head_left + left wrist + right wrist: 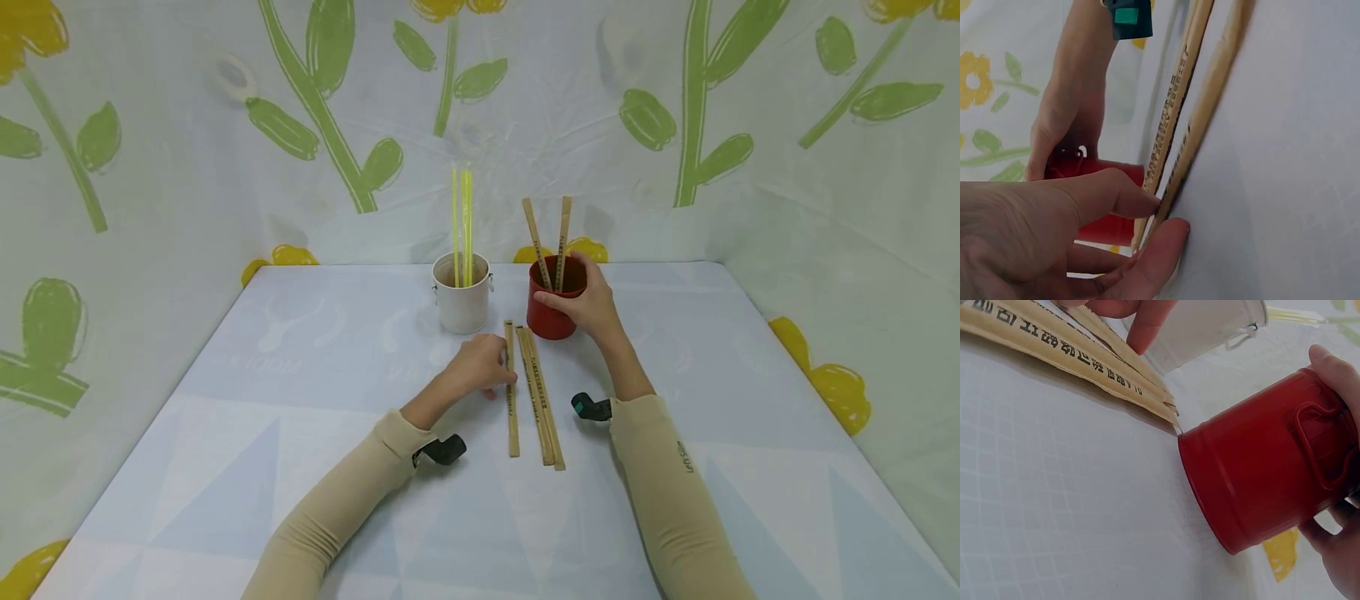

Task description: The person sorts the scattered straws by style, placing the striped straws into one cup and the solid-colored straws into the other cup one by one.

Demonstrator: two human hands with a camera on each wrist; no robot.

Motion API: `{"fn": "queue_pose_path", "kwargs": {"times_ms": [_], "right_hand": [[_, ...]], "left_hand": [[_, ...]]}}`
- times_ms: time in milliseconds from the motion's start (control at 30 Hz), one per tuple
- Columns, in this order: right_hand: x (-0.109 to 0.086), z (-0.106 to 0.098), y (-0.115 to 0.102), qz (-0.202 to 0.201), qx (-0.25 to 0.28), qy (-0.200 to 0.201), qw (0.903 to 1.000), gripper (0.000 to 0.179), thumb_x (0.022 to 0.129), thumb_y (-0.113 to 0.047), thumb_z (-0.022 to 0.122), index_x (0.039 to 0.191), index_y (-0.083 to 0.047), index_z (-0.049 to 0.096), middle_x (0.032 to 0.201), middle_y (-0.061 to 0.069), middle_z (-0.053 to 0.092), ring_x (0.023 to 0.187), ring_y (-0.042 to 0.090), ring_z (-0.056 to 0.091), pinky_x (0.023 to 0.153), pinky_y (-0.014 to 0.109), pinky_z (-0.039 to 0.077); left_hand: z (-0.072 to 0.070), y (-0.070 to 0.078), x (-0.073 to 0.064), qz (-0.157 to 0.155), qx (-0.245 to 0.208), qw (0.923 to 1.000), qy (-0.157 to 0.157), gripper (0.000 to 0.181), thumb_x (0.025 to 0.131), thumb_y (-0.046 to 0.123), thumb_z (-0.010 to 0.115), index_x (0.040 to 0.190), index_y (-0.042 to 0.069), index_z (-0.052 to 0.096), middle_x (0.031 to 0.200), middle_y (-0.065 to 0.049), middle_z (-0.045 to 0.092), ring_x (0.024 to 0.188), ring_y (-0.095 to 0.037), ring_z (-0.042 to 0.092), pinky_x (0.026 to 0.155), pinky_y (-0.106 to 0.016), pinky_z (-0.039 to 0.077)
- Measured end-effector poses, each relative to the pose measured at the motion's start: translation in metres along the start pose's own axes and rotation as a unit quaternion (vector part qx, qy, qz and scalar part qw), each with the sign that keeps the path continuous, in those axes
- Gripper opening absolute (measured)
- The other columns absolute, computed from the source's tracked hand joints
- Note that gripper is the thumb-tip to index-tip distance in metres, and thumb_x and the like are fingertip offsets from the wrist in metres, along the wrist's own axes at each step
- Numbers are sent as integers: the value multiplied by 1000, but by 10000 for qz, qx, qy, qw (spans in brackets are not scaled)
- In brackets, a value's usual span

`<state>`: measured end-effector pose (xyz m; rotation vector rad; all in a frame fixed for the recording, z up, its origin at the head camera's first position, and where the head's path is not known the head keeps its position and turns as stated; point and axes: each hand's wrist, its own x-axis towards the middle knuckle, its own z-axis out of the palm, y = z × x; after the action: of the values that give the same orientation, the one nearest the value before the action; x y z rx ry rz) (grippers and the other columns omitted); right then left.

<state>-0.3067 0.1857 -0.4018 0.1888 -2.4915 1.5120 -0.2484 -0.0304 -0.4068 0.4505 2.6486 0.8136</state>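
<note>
My left hand [474, 365] pinches the leftmost paper-wrapped straw [513, 429] between thumb and finger; the straw lies along the table. Just right of it lie several more brown paper-wrapped straws [542, 400] close together, with black print along them. My right hand [595, 304] grips a small red bucket [550, 323] near its rim, thumb in front and other fingers round the far side. Two paper-wrapped straws [564, 233] stand leaning in that bucket. In the right wrist view the red bucket [1254, 469] shows its side handle.
A white bucket [461, 310] stands left of the red one, with several yellow sticks [467, 225] upright in it. The pale patterned tabletop [225, 467] meets a flower-printed cloth wall [525, 150] behind the buckets. Dark wrist cameras [444, 451] jut inward from both sleeves.
</note>
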Motion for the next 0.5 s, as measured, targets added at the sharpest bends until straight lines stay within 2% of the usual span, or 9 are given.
{"fn": "queue_pose_path", "kwargs": {"times_ms": [300, 400, 500], "right_hand": [[1, 0, 1, -1, -38, -7, 10000, 99, 75, -47, 83, 151, -13, 28, 146, 9, 45, 134, 27, 43, 107, 51, 44], [1, 0, 0, 8, -37, 2, 10000, 100, 75, -47, 82, 151, -13, 28, 146, 10, 44, 134, 27, 43, 107, 52, 44], [1, 0, 0, 13, -20, 3, 10000, 100, 74, -48, 83, 151, -13, 29, 146, 9, 45, 133, 27, 43, 106, 52, 45]], "left_hand": [[-4, -2, 0, 151, 84, 9999, 15, 26, 84, 22, 78, 88, 4, 59, 79, -7, 60, 47, -12, 64, 49, -22, 51], [-5, -3, 1, 236, 279, 9993, 61, 22, 85, 19, 77, 88, 4, 61, 78, -5, 61, 47, -9, 64, 56, -21, 52], [-6, -4, 1, 274, 502, 9984, 56, 19, 86, 16, 76, 96, 4, 65, 78, -4, 63, 48, -7, 64, 65, -22, 52]]}}
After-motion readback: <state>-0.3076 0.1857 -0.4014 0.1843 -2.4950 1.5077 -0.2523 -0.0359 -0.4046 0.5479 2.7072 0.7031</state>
